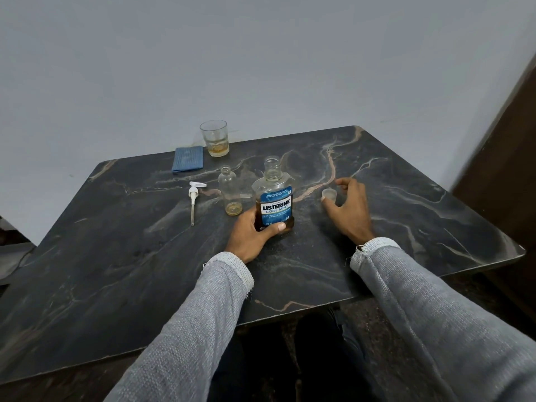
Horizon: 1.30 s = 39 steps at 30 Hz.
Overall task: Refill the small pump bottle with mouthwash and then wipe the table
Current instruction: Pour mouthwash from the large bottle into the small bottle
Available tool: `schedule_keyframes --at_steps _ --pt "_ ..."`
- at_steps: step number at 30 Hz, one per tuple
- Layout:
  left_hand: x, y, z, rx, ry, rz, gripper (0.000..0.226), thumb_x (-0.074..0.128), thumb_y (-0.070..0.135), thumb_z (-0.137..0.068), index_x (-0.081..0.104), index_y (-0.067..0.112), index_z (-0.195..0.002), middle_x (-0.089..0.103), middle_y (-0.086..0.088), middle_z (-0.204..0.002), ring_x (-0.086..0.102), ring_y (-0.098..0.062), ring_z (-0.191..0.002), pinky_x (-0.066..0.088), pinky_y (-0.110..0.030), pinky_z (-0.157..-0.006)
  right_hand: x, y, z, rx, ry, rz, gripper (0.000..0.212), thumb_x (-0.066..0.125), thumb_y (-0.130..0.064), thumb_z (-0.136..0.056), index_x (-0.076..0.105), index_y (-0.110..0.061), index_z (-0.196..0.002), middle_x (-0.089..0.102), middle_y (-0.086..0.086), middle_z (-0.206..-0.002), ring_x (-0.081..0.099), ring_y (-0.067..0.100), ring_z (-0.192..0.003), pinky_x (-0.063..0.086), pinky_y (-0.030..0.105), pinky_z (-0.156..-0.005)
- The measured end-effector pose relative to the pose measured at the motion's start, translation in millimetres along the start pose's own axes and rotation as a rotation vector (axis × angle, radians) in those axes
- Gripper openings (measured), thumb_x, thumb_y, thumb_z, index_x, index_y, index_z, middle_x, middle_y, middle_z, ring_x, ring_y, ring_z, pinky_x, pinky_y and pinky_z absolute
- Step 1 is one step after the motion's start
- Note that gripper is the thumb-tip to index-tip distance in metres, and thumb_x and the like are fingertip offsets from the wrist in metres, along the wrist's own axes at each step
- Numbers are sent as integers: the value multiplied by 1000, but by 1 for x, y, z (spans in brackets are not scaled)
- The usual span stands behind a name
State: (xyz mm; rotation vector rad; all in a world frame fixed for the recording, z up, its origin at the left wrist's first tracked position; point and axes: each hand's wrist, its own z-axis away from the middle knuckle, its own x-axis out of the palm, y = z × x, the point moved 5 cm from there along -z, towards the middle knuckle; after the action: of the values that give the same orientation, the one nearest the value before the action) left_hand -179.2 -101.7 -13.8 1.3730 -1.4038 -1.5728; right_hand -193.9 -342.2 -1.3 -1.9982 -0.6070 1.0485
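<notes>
- On the dark marble table (377,242), the uncapped mouthwash bottle (274,198) is gripped low by the left hand (255,233); its base is hidden.
- The small pump bottle (230,190) is stood open just left of it.
- The clear cap (329,194) is loosely ringed by the right hand (349,207); contact cannot be told.

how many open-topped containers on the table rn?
3. The glass stands at the far edge beside the blue cloth. The small bottle stands mid-table, its pump lying to its left. The mouthwash bottle is uncapped, held by the left hand. None seem hidden.
</notes>
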Motion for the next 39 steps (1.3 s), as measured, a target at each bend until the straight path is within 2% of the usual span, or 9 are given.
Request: schedule_keyframes --at_steps 5,9,13,17,19,22,25,30,39 --pt "-2 5 2 22 -6 1 40 81 23 -75 58 44 -99 65 38 -89 61 18 -92 46 -3 -72 4 -26 23 -124 -19 -43 40 69 -26 -82 47 -29 -115 44 -3 -122 48 8 -107 34 8 -85" --pt "-6 6 1 38 -8 48 48 85 21 -70 60 36 -107 70 17 -106 65 0 -104 48 -21 -92 18 -51 32 -188 -138 -99 48 70 -22 -82 48 -25 -124 44 -8 -122 46 5 -113 38 17 -94" --pt "-12 7 7 27 -52 132 51 82 16 -74 56 33 -114 66 17 -112 63 4 -106 48 -12 -87 30 -63 33 -150 -305 -189 62 73 -24 -81 41 -26 -133 47 -6 -131 47 6 -119 41 23 -96" --pt "-34 0 20 14 -25 203 42 72 22 -84 60 19 -124 68 2 -120 63 -8 -112 50 -20 -93 41 -67 39 -124 -447 -258 74 79 -33 -78 35 -27 -138 50 -6 -134 48 7 -124 41 28 -102" --pt "-49 -6 25 -11 51 210 33 70 28 -86 64 22 -118 72 2 -111 68 -11 -105 53 -22 -86 47 -68 41 -95 -484 -305 78 80 -37 -75 34 -29 -138 50 -8 -134 48 6 -125 42 29 -105" --pt "-71 -12 25 -17 268 217 14 70 23 -86 69 21 -100 75 1 -95 71 -18 -89 53 -23 -75 55 -70 42 -55 -514 -382 83 82 -42 -71 34 -30 -138 52 -1 -136 52 13 -124 46 36 -104" --pt "-86 -16 21 -15 468 168 9 73 17 -84 68 18 -91 72 -3 -92 69 -21 -89 55 -30 -81 60 -76 42 -54 -519 -413 88 82 -52 -64 37 -29 -136 58 -3 -130 59 11 -118 52 38 -98" --pt "-91 -12 10 -10 563 72 30 78 21 -79 62 16 -104 66 2 -100 65 -9 -88 51 -13 -76 62 -79 39 -46 -491 -462 82 81 -49 -63 42 -24 -130 62 -1 -126 62 11 -114 54 35 -93" --pt "-79 -12 -16 -59 443 -8 65 81 20 -75 48 20 -132 57 1 -128 54 -13 -116 45 -32 -102 64 -81 31 -32 -482 -458 65 82 -35 -65 48 -22 -119 66 1 -118 65 12 -108 56 33 -88"
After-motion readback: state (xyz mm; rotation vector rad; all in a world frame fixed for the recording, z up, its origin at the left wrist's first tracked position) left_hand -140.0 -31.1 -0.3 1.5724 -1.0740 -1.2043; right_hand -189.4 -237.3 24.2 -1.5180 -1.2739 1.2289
